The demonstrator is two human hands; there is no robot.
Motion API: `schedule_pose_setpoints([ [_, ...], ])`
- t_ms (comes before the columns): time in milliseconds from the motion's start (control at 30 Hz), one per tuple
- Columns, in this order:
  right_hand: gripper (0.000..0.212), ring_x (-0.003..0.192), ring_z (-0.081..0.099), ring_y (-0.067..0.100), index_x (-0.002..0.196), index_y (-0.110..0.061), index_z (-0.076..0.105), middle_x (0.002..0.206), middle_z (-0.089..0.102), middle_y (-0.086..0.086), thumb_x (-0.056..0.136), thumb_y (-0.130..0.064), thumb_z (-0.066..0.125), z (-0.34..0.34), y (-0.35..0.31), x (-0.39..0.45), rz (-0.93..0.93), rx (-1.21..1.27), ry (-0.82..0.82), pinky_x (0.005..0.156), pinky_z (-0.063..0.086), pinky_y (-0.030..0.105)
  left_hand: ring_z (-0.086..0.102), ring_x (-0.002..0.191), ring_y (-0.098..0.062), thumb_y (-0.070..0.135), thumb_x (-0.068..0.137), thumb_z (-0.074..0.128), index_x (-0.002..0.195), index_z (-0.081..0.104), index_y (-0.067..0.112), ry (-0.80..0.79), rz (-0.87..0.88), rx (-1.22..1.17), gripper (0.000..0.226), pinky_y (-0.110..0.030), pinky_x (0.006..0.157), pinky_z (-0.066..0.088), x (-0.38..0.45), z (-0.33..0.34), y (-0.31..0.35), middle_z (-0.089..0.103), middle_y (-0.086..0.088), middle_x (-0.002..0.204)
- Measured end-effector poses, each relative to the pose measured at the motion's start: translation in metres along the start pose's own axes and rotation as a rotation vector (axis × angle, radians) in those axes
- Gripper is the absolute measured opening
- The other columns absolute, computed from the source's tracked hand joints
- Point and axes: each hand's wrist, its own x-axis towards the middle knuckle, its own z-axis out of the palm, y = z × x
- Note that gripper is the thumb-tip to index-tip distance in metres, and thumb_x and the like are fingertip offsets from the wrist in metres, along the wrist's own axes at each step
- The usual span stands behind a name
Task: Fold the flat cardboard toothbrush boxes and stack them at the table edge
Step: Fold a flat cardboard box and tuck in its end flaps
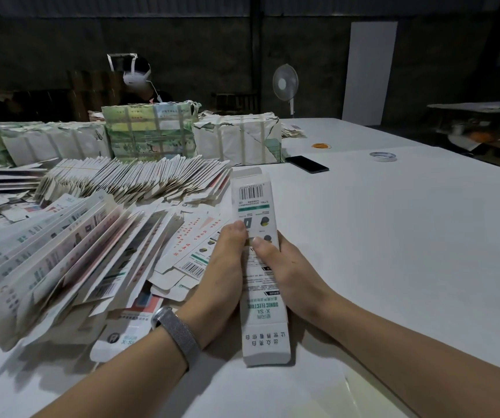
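Observation:
A long white toothbrush box (256,203) with a barcode and green print lies lengthwise in front of me, held between both hands. My left hand (221,276) grips its left side, thumb on top; a metal-mesh watch band is on that wrist. My right hand (287,273) grips the right side, thumb pressed on the printed face. The fingers of both hands are hidden under the box. Left of the hands lies a big heap of flat unfolded boxes (70,245), and a fanned row of flat boxes (140,179) stands behind it.
Wrapped, taped bundles (152,131) line the far left of the white table (393,236). A black phone (306,164), a tape roll (382,156) and orange rubber bands (321,145) lie farther back. A person sits behind the bundles; a standing fan (285,86) is beyond.

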Motion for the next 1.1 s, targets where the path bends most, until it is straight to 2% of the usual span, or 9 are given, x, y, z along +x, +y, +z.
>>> schedule_pose_setpoints([
  [100,0.039,0.108,0.07,0.02,0.131,-0.024,0.057,0.119,0.072,0.001,0.097,-0.04,0.047,-0.002,-0.004,-0.001,-0.001,0.053,0.011,0.095,0.056,0.041,0.074,0.097,-0.03,0.042,0.106,0.043,0.122,0.061,0.015,-0.016,0.012,0.013,0.035,-0.047,0.084,0.059,0.001,-0.001,0.001,0.074,-0.014,0.109],
  [200,0.023,0.106,0.07,0.024,0.125,-0.018,0.054,0.118,0.071,0.007,0.104,-0.026,0.049,-0.007,-0.006,0.002,-0.005,0.143,0.116,0.093,0.056,0.042,0.075,0.089,-0.023,0.039,0.103,0.048,0.115,0.061,0.012,-0.061,0.029,0.058,0.031,-0.033,0.072,0.06,0.0,0.0,0.0,0.076,-0.006,0.098],
  [267,0.023,0.106,0.07,0.027,0.126,-0.014,0.053,0.118,0.071,0.01,0.104,-0.02,0.049,-0.008,-0.006,0.004,-0.01,0.177,0.146,0.093,0.057,0.042,0.075,0.087,-0.02,0.037,0.104,0.047,0.114,0.06,0.013,-0.094,0.034,0.074,0.03,-0.027,0.068,0.059,-0.001,0.0,-0.001,0.076,-0.004,0.096],
  [367,0.021,0.104,0.071,0.026,0.124,-0.016,0.055,0.117,0.072,0.009,0.104,-0.016,0.05,-0.009,-0.005,0.006,-0.026,0.204,0.116,0.085,0.059,0.036,0.076,0.086,-0.022,0.039,0.103,0.048,0.115,0.061,0.014,-0.109,0.036,0.076,0.031,-0.028,0.066,0.058,0.0,-0.002,0.001,0.076,-0.006,0.096],
  [467,0.024,0.101,0.072,0.023,0.126,-0.021,0.055,0.115,0.073,0.003,0.103,-0.016,0.052,-0.012,-0.004,0.008,-0.05,0.205,0.082,0.078,0.058,0.03,0.076,0.081,-0.021,0.039,0.101,0.05,0.118,0.061,0.014,-0.102,0.01,0.016,0.032,-0.027,0.063,0.058,0.0,-0.002,0.003,0.077,-0.004,0.092],
  [567,0.039,0.101,0.072,0.024,0.134,-0.029,0.051,0.117,0.072,0.002,0.095,-0.024,0.056,-0.012,-0.004,0.009,-0.06,0.176,0.013,0.077,0.058,0.032,0.076,0.08,-0.02,0.041,0.102,0.05,0.125,0.054,0.017,-0.059,-0.011,-0.053,0.033,-0.03,0.063,0.059,0.002,-0.004,0.003,0.078,0.001,0.091],
  [733,0.045,0.101,0.072,0.024,0.136,-0.037,0.049,0.119,0.071,0.001,0.092,-0.025,0.055,-0.01,-0.003,0.008,-0.074,0.143,-0.063,0.077,0.057,0.033,0.077,0.08,-0.02,0.038,0.104,0.051,0.133,0.039,0.038,-0.016,0.026,-0.06,0.032,-0.028,0.06,0.059,0.005,-0.007,0.0,0.079,0.002,0.097],
  [833,0.043,0.102,0.072,0.024,0.134,-0.041,0.049,0.119,0.071,-0.002,0.095,-0.023,0.054,-0.01,-0.003,0.008,-0.076,0.153,-0.073,0.076,0.058,0.031,0.077,0.083,-0.019,0.034,0.107,0.044,0.129,0.04,0.049,-0.038,0.04,-0.053,0.027,-0.027,0.062,0.058,0.006,-0.006,-0.001,0.079,0.003,0.101],
  [1100,0.035,0.088,0.074,0.02,0.138,-0.037,0.049,0.109,0.076,0.002,0.105,-0.024,0.048,-0.013,-0.003,0.009,-0.024,0.127,0.009,0.072,0.059,0.029,0.074,0.073,-0.016,0.029,0.109,0.041,0.128,0.05,0.036,-0.054,0.066,-0.067,0.023,-0.026,0.059,0.057,0.007,-0.008,-0.002,0.077,-0.001,0.086],
])
